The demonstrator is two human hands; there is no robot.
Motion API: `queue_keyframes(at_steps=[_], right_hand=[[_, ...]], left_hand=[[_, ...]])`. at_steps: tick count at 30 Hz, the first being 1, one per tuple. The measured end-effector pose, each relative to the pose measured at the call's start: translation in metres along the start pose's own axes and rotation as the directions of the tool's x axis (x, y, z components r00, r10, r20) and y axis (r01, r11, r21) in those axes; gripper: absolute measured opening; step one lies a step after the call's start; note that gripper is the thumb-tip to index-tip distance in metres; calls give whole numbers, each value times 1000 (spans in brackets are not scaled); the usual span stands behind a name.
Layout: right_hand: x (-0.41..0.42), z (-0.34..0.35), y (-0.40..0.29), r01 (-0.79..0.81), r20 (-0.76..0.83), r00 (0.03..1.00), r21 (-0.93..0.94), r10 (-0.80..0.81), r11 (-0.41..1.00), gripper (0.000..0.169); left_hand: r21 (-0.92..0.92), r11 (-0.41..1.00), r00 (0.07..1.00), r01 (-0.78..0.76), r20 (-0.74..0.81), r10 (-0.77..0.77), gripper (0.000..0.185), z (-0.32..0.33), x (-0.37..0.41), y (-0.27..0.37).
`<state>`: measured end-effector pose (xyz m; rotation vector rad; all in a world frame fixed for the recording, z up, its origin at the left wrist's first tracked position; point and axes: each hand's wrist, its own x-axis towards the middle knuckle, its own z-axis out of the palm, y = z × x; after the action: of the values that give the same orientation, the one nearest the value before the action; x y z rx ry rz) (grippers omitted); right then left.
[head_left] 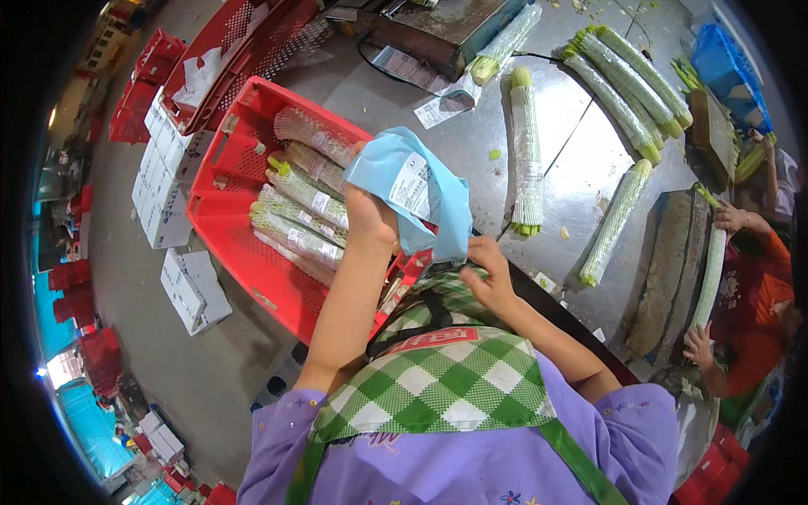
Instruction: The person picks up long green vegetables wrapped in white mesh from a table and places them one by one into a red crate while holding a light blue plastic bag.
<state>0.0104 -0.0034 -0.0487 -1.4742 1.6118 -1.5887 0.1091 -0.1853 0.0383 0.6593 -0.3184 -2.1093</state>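
Observation:
My left hand [374, 218] grips a light-blue bag or wrap [442, 189] with a printed white label [411, 183] on it. My right hand [491, 278] is at the bag's lower right corner; whether its fingers pinch it I cannot tell. Just left of the bag, a red plastic crate [218, 196] holds several net-sleeved celery bundles [303, 237] with small labels. To the right on the steel table, a wrapped celery bundle [527, 151] lies lengthwise, another [615, 221] lies slanted, and several more [625, 88] are grouped at the upper right.
A metal machine [435, 31] with a label strip [435, 110] stands on the steel table [568, 164]. At the right, a co-worker's hands [701, 346] hold a long bundle beside a worn metal block [659, 271]. White boxes [161, 183] and more red crates [142, 95] stand at the left.

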Motion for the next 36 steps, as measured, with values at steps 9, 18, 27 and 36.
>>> queue_keyframes(at_steps=[9, 18, 27, 36], right_hand=[[0, -47, -58, -216, -456, 829, 273, 324, 937, 51], [20, -169, -155, -63, 136, 989, 36, 58, 997, 19], [21, -91, -93, -405, -130, 909, -40, 397, 913, 11], [69, -93, -86, -69, -178, 984, -525, -30, 848, 18]], left_hand=[[407, 913, 975, 39, 186, -124, 4, -45, 23, 14], [501, 781, 912, -373, 352, 209, 11, -84, -8, 40], [728, 59, 730, -683, 677, 92, 29, -17, 2, -4], [634, 676, 619, -375, 714, -326, 18, -21, -19, 8]])
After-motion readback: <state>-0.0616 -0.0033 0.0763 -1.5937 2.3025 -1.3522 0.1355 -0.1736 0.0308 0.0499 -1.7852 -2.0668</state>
